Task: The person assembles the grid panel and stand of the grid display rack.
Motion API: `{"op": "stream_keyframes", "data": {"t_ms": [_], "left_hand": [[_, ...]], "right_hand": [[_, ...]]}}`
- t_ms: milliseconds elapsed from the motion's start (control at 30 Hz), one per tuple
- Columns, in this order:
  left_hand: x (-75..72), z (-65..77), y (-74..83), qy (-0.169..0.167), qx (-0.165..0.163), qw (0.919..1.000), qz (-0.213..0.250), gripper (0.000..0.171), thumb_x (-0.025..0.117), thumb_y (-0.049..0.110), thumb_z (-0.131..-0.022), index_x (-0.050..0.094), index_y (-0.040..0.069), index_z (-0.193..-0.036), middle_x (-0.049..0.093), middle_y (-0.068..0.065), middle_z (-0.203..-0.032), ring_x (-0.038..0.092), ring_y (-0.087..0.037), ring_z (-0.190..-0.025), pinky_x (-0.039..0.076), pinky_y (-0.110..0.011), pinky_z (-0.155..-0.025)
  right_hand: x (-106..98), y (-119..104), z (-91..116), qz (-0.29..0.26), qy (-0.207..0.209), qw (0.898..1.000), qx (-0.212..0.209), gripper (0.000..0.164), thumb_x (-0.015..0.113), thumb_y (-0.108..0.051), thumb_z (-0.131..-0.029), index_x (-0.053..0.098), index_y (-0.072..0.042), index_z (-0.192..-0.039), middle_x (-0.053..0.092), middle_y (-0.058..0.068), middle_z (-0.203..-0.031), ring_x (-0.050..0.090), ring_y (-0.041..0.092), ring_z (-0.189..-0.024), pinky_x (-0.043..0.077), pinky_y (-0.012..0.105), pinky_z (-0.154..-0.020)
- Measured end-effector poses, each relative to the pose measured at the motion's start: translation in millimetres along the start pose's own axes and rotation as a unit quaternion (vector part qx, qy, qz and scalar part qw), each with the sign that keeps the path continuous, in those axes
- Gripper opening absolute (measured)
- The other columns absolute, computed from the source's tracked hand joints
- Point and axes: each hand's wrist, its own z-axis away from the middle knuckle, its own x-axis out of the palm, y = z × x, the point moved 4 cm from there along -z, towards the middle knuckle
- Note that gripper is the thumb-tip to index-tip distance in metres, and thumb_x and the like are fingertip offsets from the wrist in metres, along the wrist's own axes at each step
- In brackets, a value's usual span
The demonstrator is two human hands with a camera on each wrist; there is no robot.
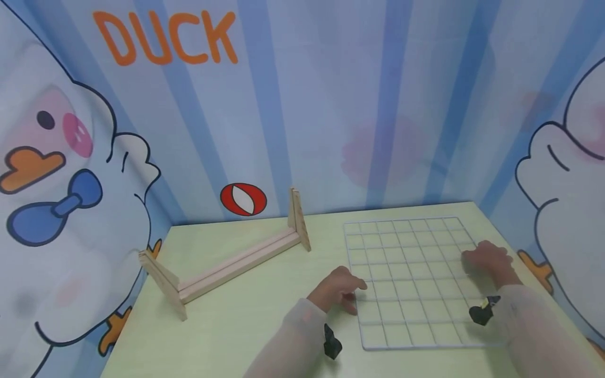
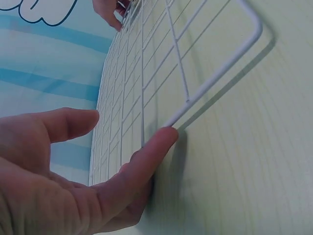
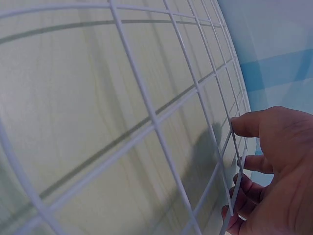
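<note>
A white wire grid panel [image 1: 406, 286] lies low over the table on the right, its shadow showing just beside the wires. My left hand [image 1: 337, 289] is at the panel's left edge. In the left wrist view, the fingers [image 2: 146, 161] touch the outer wire, while the thumb [image 2: 76, 122] stands apart from it. On the opposite side, my right hand [image 1: 491, 261] holds the right edge. Its thumb [image 3: 246, 124] lies against a wire in the right wrist view, and the other fingers curl about the edge, partly hidden behind the wires.
Left of the panel stands a wooden frame [image 1: 241, 265], a long bar between two upright end pieces, set diagonally on the pale table [image 1: 222, 336]. A striped fabric backdrop [image 1: 321, 105] with duck drawings encloses the table at the back and both sides.
</note>
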Motion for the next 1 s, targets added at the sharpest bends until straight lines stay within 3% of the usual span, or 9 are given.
{"op": "stream_keyframes", "data": {"t_ms": [100,200,300,367,500,633,733,833,1000], "left_hand": [[2.8,-1.7,-1.5,0.014,0.011,0.9990,-0.040,0.031,0.076,0.010,-0.086,0.049,0.001,-0.099,0.047,-0.008,-0.076,0.053,-0.021,-0.061,0.063,-0.036,-0.060],[6.5,-2.4,-0.4,0.053,0.036,0.9903,-0.123,0.051,0.080,0.023,-0.084,0.052,-0.006,-0.116,0.055,-0.017,-0.097,0.057,-0.023,-0.061,0.060,-0.032,-0.054],[8.2,-1.2,3.3,0.107,0.062,0.9717,-0.202,0.076,0.083,0.035,-0.081,0.045,-0.011,-0.129,0.051,-0.024,-0.116,0.055,-0.027,-0.076,0.057,-0.034,-0.059],[8.4,0.0,5.6,0.136,0.077,0.9592,-0.236,0.083,0.084,0.038,-0.079,0.043,-0.013,-0.128,0.050,-0.025,-0.111,0.054,-0.029,-0.083,0.056,-0.038,-0.067],[7.7,3.7,8.8,0.167,0.094,0.9507,-0.244,0.086,0.087,0.036,-0.076,0.041,-0.015,-0.128,0.049,-0.022,-0.102,0.052,-0.030,-0.090,0.054,-0.044,-0.079],[6.6,9.0,13.0,0.177,0.094,0.9477,-0.248,0.087,0.090,0.035,-0.074,0.041,-0.012,-0.129,0.049,-0.022,-0.106,0.054,-0.030,-0.091,0.055,-0.044,-0.081],[4.9,11.8,18.0,0.181,0.089,0.9460,-0.254,0.088,0.093,0.034,-0.071,0.042,-0.010,-0.128,0.048,-0.022,-0.111,0.054,-0.030,-0.093,0.055,-0.045,-0.081],[2.7,12.8,22.8,0.188,0.086,0.9429,-0.261,0.086,0.093,0.035,-0.071,0.042,-0.007,-0.127,0.047,-0.021,-0.113,0.053,-0.030,-0.094,0.055,-0.044,-0.078],[0.3,13.1,27.2,0.214,0.095,0.9329,-0.273,0.086,0.092,0.039,-0.072,0.042,-0.005,-0.127,0.045,-0.020,-0.115,0.052,-0.029,-0.095,0.051,-0.042,-0.067]], "right_hand": [[0,1,-1,0.018,0.012,1.000,-0.015,0.076,0.047,-0.041,-0.096,0.037,0.026,-0.130,0.044,0.046,-0.122,0.041,0.056,-0.102,0.039,0.062,-0.082],[-1,-1,-2,0.022,0.025,0.999,-0.029,0.078,0.051,-0.046,-0.096,0.041,0.026,-0.126,0.047,0.045,-0.124,0.042,0.058,-0.106,0.035,0.068,-0.087],[-2,-6,-1,0.010,0.032,0.999,-0.031,0.064,0.053,-0.046,-0.095,0.053,0.017,-0.104,0.056,0.037,-0.109,0.045,0.055,-0.102,0.035,0.070,-0.089],[-3,-9,1,0.006,0.037,0.999,-0.032,0.051,0.054,-0.045,-0.094,0.054,0.005,-0.085,0.058,0.027,-0.093,0.049,0.050,-0.096,0.038,0.069,-0.087],[-4,-14,5,0.006,0.047,0.999,-0.026,0.045,0.055,-0.045,-0.094,0.042,-0.009,-0.070,0.046,0.009,-0.073,0.048,0.035,-0.080,0.042,0.053,-0.074],[-6,-18,7,-0.001,0.070,0.997,-0.019,0.047,0.057,-0.044,-0.094,0.051,0.001,-0.083,0.049,0.013,-0.076,0.047,0.030,-0.075,0.040,0.042,-0.067],[-11,-22,9,0.004,0.084,0.996,-0.013,0.064,0.058,-0.044,-0.094,0.054,0.018,-0.111,0.059,0.033,-0.102,0.057,0.043,-0.088,0.049,0.051,-0.075],[-15,-27,10,0.003,0.087,0.996,-0.003,0.077,0.056,-0.043,-0.094,0.044,0.023,-0.132,0.050,0.043,-0.131,0.056,0.054,-0.110,0.050,0.061,-0.090],[-22,-36,11,-0.010,0.093,0.996,0.007,0.080,0.055,-0.043,-0.095,0.038,0.022,-0.139,0.043,0.044,-0.140,0.051,0.056,-0.120,0.047,0.063,-0.098]]}}
